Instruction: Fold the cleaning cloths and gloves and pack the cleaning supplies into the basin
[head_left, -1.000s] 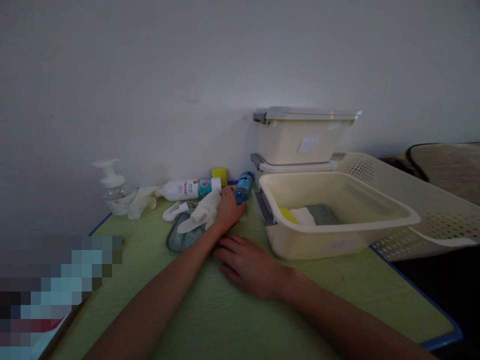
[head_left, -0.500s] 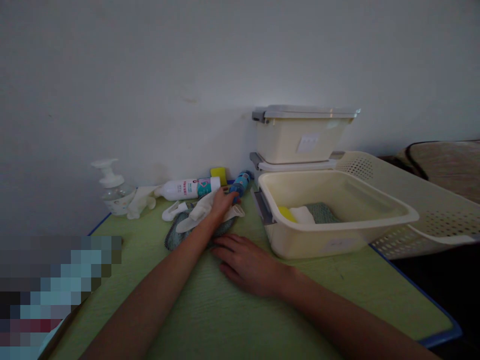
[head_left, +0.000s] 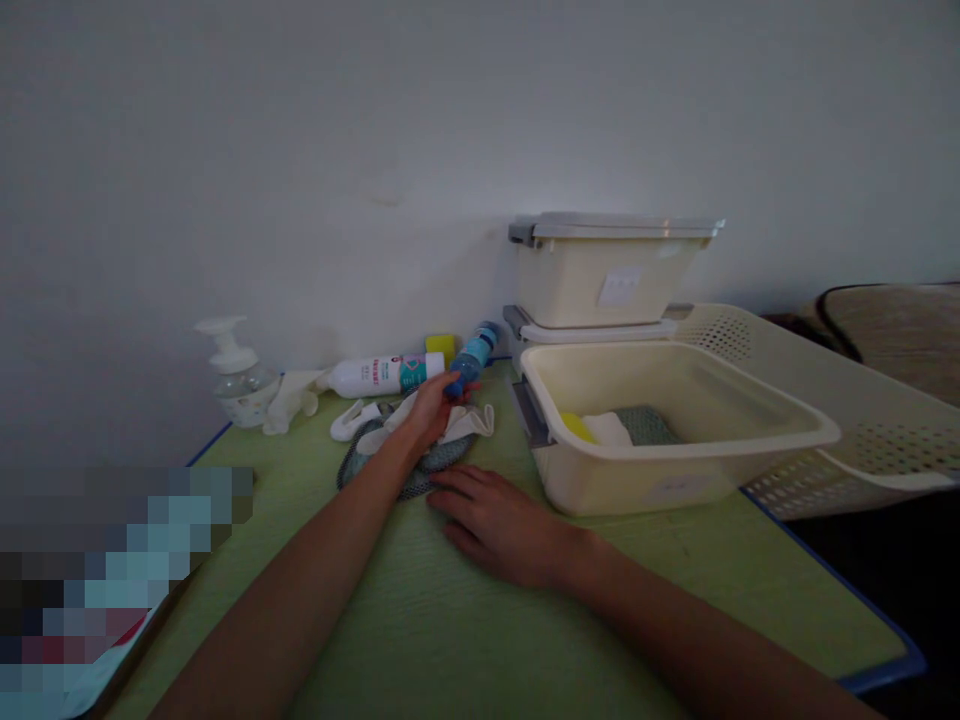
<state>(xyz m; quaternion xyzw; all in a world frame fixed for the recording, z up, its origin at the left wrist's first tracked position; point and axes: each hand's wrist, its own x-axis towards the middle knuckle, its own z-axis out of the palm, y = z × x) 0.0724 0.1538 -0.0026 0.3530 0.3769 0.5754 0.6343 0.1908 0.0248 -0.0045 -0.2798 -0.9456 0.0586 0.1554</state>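
Observation:
My left hand [head_left: 433, 408] is closed round the lower end of a small blue bottle [head_left: 475, 355], which is tilted with its dark cap up toward the wall. Below that hand lies a grey-green mesh cloth [head_left: 360, 462] with a crumpled white glove [head_left: 466, 424] on top. My right hand [head_left: 495, 522] rests flat on the green table [head_left: 420, 610], fingers stretched out, their tips at the cloth's near edge. Left of the cloth is a white clip-like piece [head_left: 352, 420]. Behind it a white bottle [head_left: 375, 375] lies on its side, with a yellow sponge [head_left: 441, 347] behind.
A clear pump bottle [head_left: 244, 385] stands at the far left beside another pale glove [head_left: 289, 405]. To the right, an open cream bin [head_left: 600, 480] holds a yellow item, something white and a grey-green cloth. Lidded bins [head_left: 577, 270] and a perforated basket [head_left: 885, 440] stand behind.
My left hand has taken hold of the blue bottle and raised it slightly, drawing it a little toward me. The right hand stays in place. The view has shifted slightly.

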